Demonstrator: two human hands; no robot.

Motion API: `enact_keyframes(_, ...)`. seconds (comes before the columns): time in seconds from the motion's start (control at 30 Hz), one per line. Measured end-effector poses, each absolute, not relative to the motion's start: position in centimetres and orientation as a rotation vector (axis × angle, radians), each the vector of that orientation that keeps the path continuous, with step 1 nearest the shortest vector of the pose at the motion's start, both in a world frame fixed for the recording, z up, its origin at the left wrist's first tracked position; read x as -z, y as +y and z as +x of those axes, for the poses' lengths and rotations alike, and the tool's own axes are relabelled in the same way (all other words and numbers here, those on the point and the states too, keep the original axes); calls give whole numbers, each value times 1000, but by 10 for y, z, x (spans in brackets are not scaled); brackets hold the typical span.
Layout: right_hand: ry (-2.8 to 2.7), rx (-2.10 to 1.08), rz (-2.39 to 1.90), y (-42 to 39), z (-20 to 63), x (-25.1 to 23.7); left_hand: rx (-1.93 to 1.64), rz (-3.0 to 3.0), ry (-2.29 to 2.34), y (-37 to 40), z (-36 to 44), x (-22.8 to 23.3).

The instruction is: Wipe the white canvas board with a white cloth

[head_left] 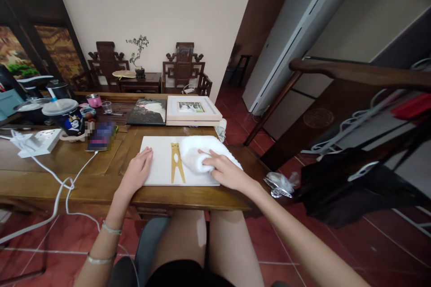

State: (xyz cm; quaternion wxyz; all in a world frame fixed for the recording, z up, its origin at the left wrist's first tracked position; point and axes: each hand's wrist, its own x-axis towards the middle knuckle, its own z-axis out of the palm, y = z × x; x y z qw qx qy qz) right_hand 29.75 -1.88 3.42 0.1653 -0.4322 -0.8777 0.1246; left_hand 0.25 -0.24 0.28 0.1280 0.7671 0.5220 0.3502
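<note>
A white board (156, 161) with a yellow cat-like figure (175, 161) on its face lies flat at the table's front edge. My left hand (139, 166) rests along the board's left edge, fingers stretched out and together, holding nothing. On the board's right side is a bunched white towel (198, 145), covering that part of the board and reaching over its right edge. My right hand (220, 168) grips the towel, with the fingers pressed into its folds and the thumb side partly hidden.
Behind the board lie a dark picture (146, 114) and a pale framed picture (193, 110). To the left are a phone (101, 136) on a white cable, a power strip (40, 141) and a lidded cup (69, 116). A wooden chair (303, 112) stands at the right.
</note>
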Motion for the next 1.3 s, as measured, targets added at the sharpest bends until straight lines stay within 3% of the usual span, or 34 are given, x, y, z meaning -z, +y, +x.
enact_keyframes(0.23,-2447,-183,-1249,26,279,-24,-1035,2215,1522,-3,2,-3)
enact_keyframes(0.43,-2534,-193,-1263,-31,283,-33,-1018,2231,1522,-2,2,-3)
enact_keyframes(0.67,-2682,-476,-1197,-90,300,-67,-1004,2217,1540,-2,3,-3)
enact_keyframes(1.07,-2433,-298,-1228,34,286,-36,-1022,2227,1527,-2,1,-3)
enact_keyframes(1.3,-2470,-187,-1229,24,277,-28,-1008,2223,1521,-3,1,-3)
